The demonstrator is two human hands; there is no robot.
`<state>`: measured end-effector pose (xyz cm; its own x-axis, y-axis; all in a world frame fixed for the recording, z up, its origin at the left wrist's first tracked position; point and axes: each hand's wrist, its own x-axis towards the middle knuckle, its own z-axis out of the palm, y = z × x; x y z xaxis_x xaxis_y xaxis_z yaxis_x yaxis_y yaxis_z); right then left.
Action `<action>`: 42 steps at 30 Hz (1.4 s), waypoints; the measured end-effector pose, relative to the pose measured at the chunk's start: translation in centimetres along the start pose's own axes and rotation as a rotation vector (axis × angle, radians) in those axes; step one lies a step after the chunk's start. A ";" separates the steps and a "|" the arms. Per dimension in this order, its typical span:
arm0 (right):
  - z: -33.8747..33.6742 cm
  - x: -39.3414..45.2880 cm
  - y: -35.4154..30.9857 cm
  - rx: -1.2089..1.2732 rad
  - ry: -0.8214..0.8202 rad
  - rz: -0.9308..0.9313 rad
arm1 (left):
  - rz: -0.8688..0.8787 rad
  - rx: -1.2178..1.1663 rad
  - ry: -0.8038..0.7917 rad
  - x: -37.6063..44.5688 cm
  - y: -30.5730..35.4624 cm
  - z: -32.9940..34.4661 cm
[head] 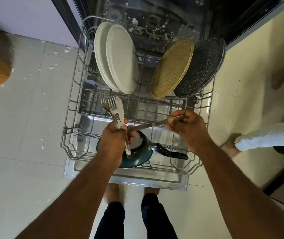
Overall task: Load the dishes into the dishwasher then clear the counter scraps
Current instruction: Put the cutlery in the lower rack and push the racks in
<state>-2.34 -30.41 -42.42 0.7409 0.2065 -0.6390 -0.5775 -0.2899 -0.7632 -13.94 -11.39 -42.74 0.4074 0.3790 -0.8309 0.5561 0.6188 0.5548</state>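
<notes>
The lower rack (pixel 72 100) of the open dishwasher is pulled out below me. My left hand (pixel 114 142) grips a bundle of cutlery (pixel 113 109), forks and a knife, tines pointing up. My right hand (pixel 186 125) pinches the handle end of a single knife (pixel 143 127) that reaches across to my left hand. Two white plates (pixel 120 59), a tan plate (pixel 172 68) and a dark speckled plate (pixel 201 66) stand upright in the rack. A teal pan (pixel 137 157) with a black handle lies upside down at the rack's front, under my left hand.
A grey cutlery basket (pixel 87 99) sits at the rack's left, behind my left hand. The open door (pixel 151 181) lies under the rack. Another person's feet and white trouser leg (pixel 265 137) stand at the right. Pale floor tiles surround the dishwasher.
</notes>
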 end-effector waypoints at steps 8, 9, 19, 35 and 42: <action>-1.3 1.5 -0.1 -0.975 -0.216 -0.271 | 0.092 -0.003 0.090 1.1 -0.2 -0.5; -1.3 1.8 0.0 -0.984 -0.175 -0.299 | 0.095 -0.023 0.100 1.2 -0.3 -0.5; 1.2 7.0 2.3 -1.131 0.116 -0.561 | 0.065 -0.079 0.104 1.2 -0.7 -0.8; 2.0 8.4 3.3 -1.144 -0.008 -0.429 | 0.010 -0.132 0.069 1.1 -1.6 -1.4; 2.9 8.3 1.9 -1.356 -0.173 -0.208 | 0.001 -0.136 0.081 1.1 -1.5 -1.7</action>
<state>1.72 -26.53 -49.51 0.6621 0.4412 -0.6057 0.3932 -0.8926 -0.2203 -15.54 -10.77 -44.61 0.3455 0.4304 -0.8339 0.4501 0.7037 0.5497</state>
